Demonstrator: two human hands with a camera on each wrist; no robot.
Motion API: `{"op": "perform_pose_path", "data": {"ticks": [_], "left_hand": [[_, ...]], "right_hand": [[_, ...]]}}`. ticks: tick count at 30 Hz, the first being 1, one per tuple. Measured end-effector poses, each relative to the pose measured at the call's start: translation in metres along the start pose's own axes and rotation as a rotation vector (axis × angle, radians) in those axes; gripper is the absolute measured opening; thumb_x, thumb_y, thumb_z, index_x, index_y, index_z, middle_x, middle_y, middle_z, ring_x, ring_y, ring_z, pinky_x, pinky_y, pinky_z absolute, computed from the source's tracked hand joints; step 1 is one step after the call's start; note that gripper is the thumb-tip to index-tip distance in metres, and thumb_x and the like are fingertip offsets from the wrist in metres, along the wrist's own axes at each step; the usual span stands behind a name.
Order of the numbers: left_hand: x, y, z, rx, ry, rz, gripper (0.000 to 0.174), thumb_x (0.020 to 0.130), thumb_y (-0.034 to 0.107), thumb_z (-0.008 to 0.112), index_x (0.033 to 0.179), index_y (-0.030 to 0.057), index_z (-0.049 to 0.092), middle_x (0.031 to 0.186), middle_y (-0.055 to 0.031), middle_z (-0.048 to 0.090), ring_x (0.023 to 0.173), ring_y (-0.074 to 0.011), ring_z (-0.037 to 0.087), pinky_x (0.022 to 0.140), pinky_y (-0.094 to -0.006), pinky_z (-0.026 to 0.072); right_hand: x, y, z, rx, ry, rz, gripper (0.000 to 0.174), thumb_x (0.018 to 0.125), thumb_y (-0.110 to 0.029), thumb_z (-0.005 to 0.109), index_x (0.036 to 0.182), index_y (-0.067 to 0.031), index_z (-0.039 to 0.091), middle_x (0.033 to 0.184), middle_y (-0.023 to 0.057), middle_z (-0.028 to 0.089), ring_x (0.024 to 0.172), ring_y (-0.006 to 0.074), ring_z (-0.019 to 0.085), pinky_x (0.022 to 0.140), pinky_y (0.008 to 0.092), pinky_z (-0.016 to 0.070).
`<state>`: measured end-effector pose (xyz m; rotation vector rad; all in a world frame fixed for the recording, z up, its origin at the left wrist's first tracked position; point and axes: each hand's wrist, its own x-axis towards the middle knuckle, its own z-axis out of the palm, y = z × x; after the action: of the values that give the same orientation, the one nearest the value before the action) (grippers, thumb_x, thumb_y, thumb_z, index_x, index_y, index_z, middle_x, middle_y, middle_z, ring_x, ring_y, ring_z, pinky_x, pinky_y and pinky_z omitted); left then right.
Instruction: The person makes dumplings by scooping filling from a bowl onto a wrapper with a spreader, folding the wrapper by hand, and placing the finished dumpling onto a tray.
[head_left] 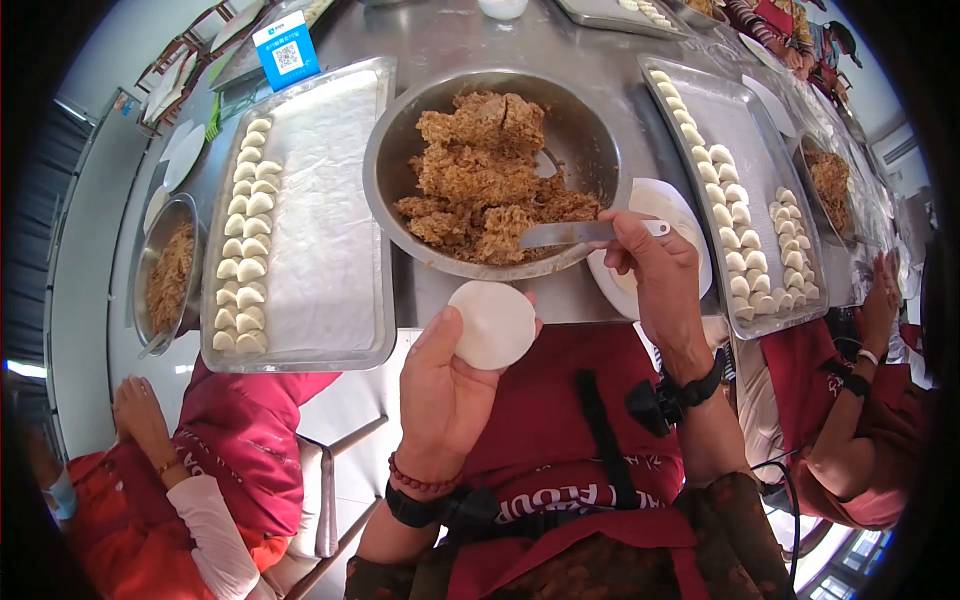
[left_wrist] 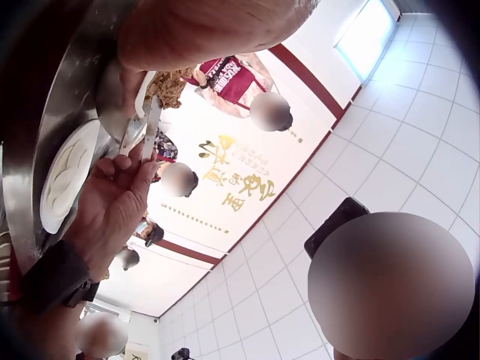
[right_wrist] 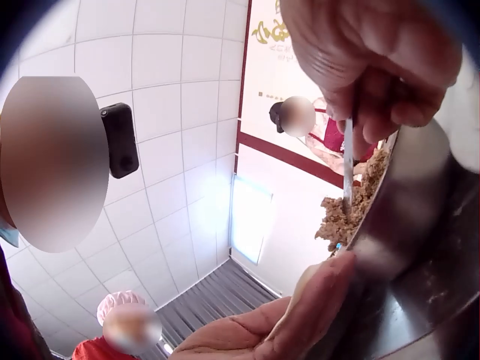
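In the head view my left hand (head_left: pixel 445 395) holds a round white wrapper (head_left: pixel 492 325) on its fingers, thumb over its edge, just below a steel bowl (head_left: pixel 375 190) of brown filling (head_left: pixel 480 150). My right hand (head_left: pixel 655 270) grips a flat metal spatula (head_left: pixel 565 234), its blade against the filling at the bowl's near right side. The right wrist view shows the spatula (right_wrist: pixel 348 161) in my right hand (right_wrist: pixel 367 67), its tip in the filling (right_wrist: pixel 345 217), above my left hand (right_wrist: pixel 277 322). In the left wrist view my right hand (left_wrist: pixel 112 202) grips the spatula.
Trays of dumplings stand left (head_left: pixel 380 345) and right (head_left: pixel 745 325). Behind my right hand lies a white plate (head_left: pixel 612 280) with wrappers. Smaller bowls of filling stand at the far left (head_left: pixel 195 215) and far right (head_left: pixel 808 165). People sit on both sides.
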<state>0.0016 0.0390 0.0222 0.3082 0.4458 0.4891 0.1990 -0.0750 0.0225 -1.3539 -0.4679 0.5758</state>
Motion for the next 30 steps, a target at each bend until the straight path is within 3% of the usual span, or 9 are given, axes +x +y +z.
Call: {"op": "perform_pose_path", "data": {"ticks": [5,8,18,20,24,30], "left_hand": [[-0.014,0.01,0.017,0.024,-0.011,-0.003,0.04,0.105,0.02,0.04,0.129,-0.0104,0.046,0.131,-0.0245,0.055,0.124,-0.0408,0.054,0.107,-0.0546,0.0453],[-0.008,0.016,0.021,0.063,-0.052,0.012,0.044,0.106,0.025,0.038,0.134,-0.0093,0.043,0.136,-0.0251,0.052,0.132,-0.045,0.045,0.114,-0.0585,0.0353],[-0.01,0.011,0.016,0.014,0.01,0.012,0.044,0.106,0.023,0.039,0.134,-0.0095,0.042,0.137,-0.0253,0.052,0.131,-0.0446,0.046,0.112,-0.058,0.0375],[-0.011,0.011,0.016,0.018,0.019,0.021,0.042,0.105,0.023,0.042,0.133,-0.0091,0.044,0.133,-0.0247,0.054,0.128,-0.0435,0.051,0.109,-0.0562,0.0429],[-0.012,0.012,0.017,0.032,0.024,0.045,0.042,0.105,0.023,0.042,0.133,-0.0089,0.044,0.133,-0.0247,0.054,0.127,-0.0433,0.051,0.109,-0.056,0.043],[-0.009,0.012,0.014,0.011,0.007,0.022,0.042,0.105,0.023,0.04,0.133,-0.0089,0.044,0.134,-0.0255,0.054,0.129,-0.0439,0.049,0.11,-0.0571,0.0406]], "right_hand": [[0.001,-0.011,0.004,0.058,0.052,-0.044,0.029,0.097,-0.025,0.064,0.106,0.0008,0.072,0.083,0.0038,0.07,0.071,0.0059,0.056,0.067,0.0208,0.0423],[0.007,-0.013,0.001,0.021,0.037,-0.046,0.028,0.097,-0.025,0.064,0.106,0.0002,0.073,0.083,0.0032,0.069,0.071,0.0056,0.056,0.066,0.0207,0.0423],[0.006,-0.017,-0.008,-0.2,-0.079,-0.049,0.025,0.096,-0.023,0.061,0.099,-0.0014,0.074,0.082,0.0031,0.07,0.071,0.0058,0.055,0.064,0.0211,0.0427],[0.011,-0.017,-0.011,-0.167,-0.089,-0.016,0.025,0.095,-0.022,0.06,0.098,-0.0008,0.073,0.082,0.0042,0.07,0.071,0.0063,0.056,0.065,0.0215,0.0434],[0.013,-0.008,-0.02,-0.091,-0.121,0.102,0.026,0.095,-0.022,0.06,0.098,0.0005,0.072,0.081,0.0058,0.07,0.069,0.0077,0.058,0.067,0.0224,0.0447],[0.004,-0.004,-0.011,0.053,-0.027,0.093,0.031,0.097,-0.028,0.062,0.102,0.001,0.071,0.079,0.0059,0.069,0.068,0.0092,0.06,0.067,0.023,0.046]]}}
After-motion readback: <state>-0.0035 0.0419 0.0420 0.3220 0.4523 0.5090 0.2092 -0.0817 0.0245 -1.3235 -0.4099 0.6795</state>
